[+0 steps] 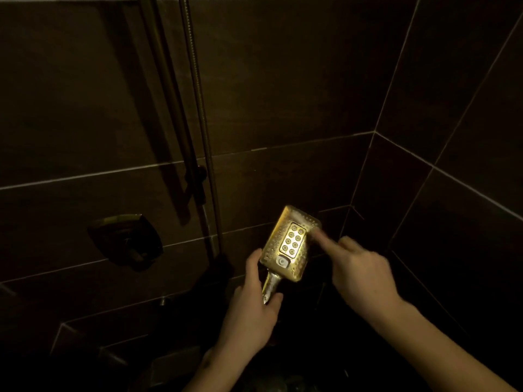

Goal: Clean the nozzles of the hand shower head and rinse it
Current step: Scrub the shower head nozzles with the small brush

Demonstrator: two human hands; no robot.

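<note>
My left hand holds the shower head tight by its thin handle, down in the dark tiled corner. My right hand holds nothing; one finger rubs the nozzle face. It looks hard, shiny and probably slippery.

Left hand clenched in a grip, thumb raised; right hand extends a blurred index finger forward.
</note>
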